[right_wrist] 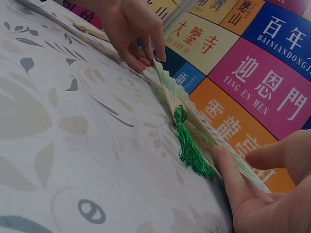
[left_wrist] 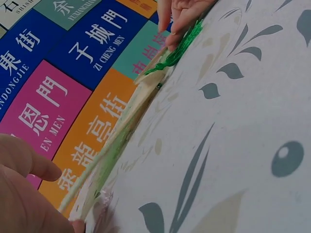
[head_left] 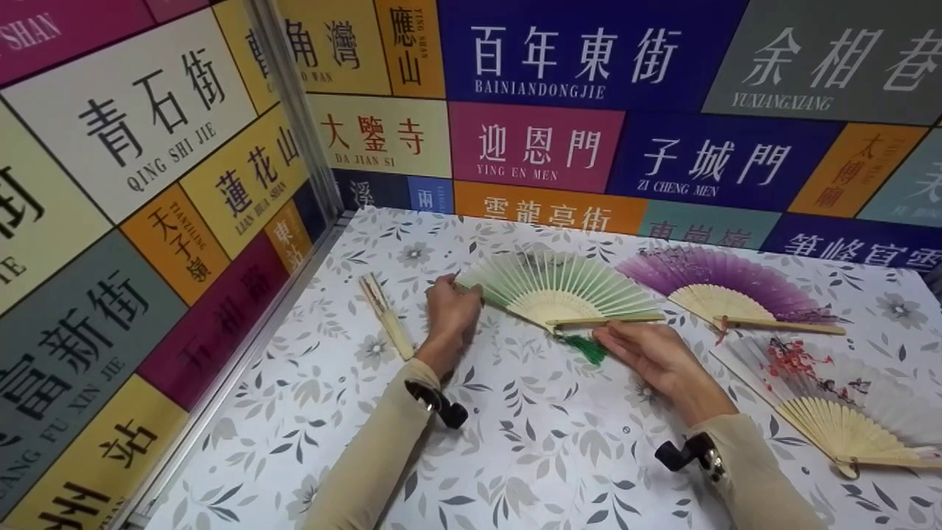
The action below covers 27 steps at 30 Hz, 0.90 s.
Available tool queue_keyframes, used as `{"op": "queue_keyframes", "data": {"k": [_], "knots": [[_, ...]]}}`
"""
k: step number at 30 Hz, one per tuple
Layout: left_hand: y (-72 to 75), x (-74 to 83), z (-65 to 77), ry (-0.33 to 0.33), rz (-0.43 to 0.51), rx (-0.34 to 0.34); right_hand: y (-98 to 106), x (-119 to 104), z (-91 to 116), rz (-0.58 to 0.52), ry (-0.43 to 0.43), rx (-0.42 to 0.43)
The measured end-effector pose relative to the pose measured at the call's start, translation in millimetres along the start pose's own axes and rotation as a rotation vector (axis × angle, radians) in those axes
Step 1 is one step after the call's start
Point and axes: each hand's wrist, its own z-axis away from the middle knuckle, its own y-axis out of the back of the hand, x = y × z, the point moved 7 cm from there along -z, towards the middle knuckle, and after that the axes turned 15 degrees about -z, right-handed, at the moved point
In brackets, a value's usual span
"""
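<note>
Thumb and fingers of the left hand (head_left: 454,309) pinch the left outer edge of the green fan (head_left: 548,283); those of the right hand (head_left: 659,353) hold its opposite guard stick. The fan stands spread at the tabletop, its pleated, translucent green leaf set on pale, slender ribs that converge at a pivot on the near side. From the pivot trails a tassel (head_left: 586,349) of glossy green threads. Left of the green fan lies a narrow folded fan (head_left: 388,318) of pale slats. To its right is a purple fan (head_left: 736,283), open, with a pale ribbed base; nearer the person and farther right, a white fan (head_left: 817,375) bears red blossoms. Beneath the green fan, the tabletop (head_left: 552,471) shows a grey leaf print; behind it rise coloured lettered panels (head_left: 567,59).

The white fan is cut off at the head view's right border. Both wrist views show the green fan nearly edge-on, so its leaf pattern is hard to make out.

Both forearms, in beige sleeves (head_left: 375,449), reach forward from the near side, converging toward the green fan; the left wrist is bent.
</note>
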Motion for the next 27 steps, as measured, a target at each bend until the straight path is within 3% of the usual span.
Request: {"op": "queue_keyframes", "data": {"k": [4, 7, 11, 15, 18, 22, 27], "knots": [[6.2, 1.0, -1.3, -0.002, -0.008, 0.019, -0.7, -2.8, 5.1, 0.009, 0.017, -0.012], [10.3, 3.2, -0.9, -0.018, 0.039, 0.004, -4.2, -7.9, 12.0, 0.084, 0.071, -0.018], [21.5, 11.3, -0.6, -0.134, 0.013, 0.012, -12.6, -18.3, 25.8, 0.294, 0.190, 0.002], [40.6, 21.0, -1.5, -0.328, -0.225, 0.121, -23.0, -28.8, 41.5, 0.530, 0.309, 0.036], [56.0, 19.7, -4.9, -0.379, -0.459, 0.212, -30.7, -32.9, 51.0, 0.659, 0.377, 0.039], [75.3, 5.2, -13.2, -0.323, -0.700, 0.266, -37.0, -32.1, 59.3, 0.718, 0.432, 0.018], [88.4, -21.2, -20.9, -0.213, -0.833, 0.205, -39.1, -26.4, 65.8, 0.713, 0.447, -0.018]]}}
